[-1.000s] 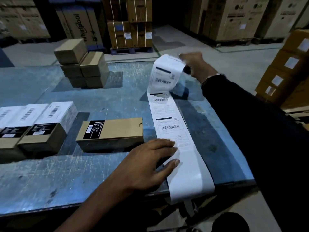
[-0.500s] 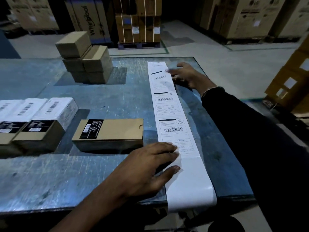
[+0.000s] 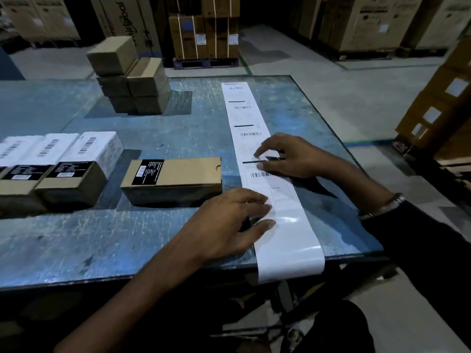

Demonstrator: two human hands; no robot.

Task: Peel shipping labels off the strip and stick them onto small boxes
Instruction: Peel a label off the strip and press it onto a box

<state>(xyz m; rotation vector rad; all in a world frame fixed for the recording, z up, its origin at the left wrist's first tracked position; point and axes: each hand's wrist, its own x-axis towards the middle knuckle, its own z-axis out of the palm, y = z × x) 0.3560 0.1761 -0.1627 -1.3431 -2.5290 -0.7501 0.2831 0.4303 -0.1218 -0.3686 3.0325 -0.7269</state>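
A worn blue table (image 3: 127, 238) fills most of the head view, w/ big cartons on pallets (image 3: 204, 34) lined up on the warehouse floor behind it. Down the table's right side runs a long white label strip (image 3: 254, 118), flat from the far edge to the near edge, where its blank glossy tail hangs over. Several printed labels w/ barcodes sit one after another along it.

At the far left, a stack of plain brown boxes (image 3: 130, 77) stands well apart from the strip. Nearer, a row of small boxes (image 3: 74, 159) lies at the left edge, white labels on top, black stickers on the ends. A single brown box (image 3: 175, 179) w/ a black sticker lies just left of the strip, unlabelled on top.

The left hand (image 3: 229, 222) lies flat, fingers straight, tips pressing the strip's left edge approx where print gives way to blank backing. The right hand (image 3: 293, 156), in a dark sleeve w/ a bracelet (image 3: 390, 205) at the wrist, rests across the strip further up; thumb and forefinger come together at the top edge of the nearest label (image 3: 270, 184), pinching at its corner. Whether the corner has lifted, cannot tell.
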